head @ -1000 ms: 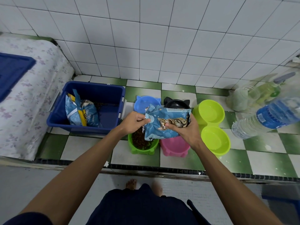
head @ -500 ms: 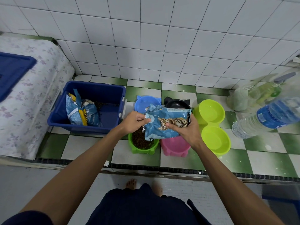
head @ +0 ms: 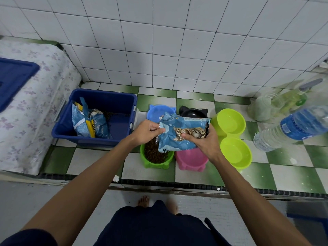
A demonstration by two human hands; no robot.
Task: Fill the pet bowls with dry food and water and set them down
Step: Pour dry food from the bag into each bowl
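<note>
A blue cat-food bag (head: 181,134) is held above the bowls on the tiled ledge. My left hand (head: 146,131) pinches its torn left edge and my right hand (head: 204,141) grips its right side. Below the bag's opening stands a green bowl (head: 156,162) holding brown kibble. A pink bowl (head: 192,161) sits to its right, partly under my right hand. Behind the bag are a blue bowl (head: 158,110) and a black bowl (head: 192,111), both partly hidden. A lime double bowl (head: 230,137) stands at the right.
A dark blue bin (head: 99,137) at the left holds another food bag (head: 88,123). A water bottle (head: 291,128) lies at the right, with clear jars (head: 266,108) behind it. A floral-covered surface (head: 26,110) with a blue lid (head: 14,80) fills the left. A white tiled wall backs the ledge.
Almost nothing has shifted; both hands keep the bag in the same place over the green bowl.
</note>
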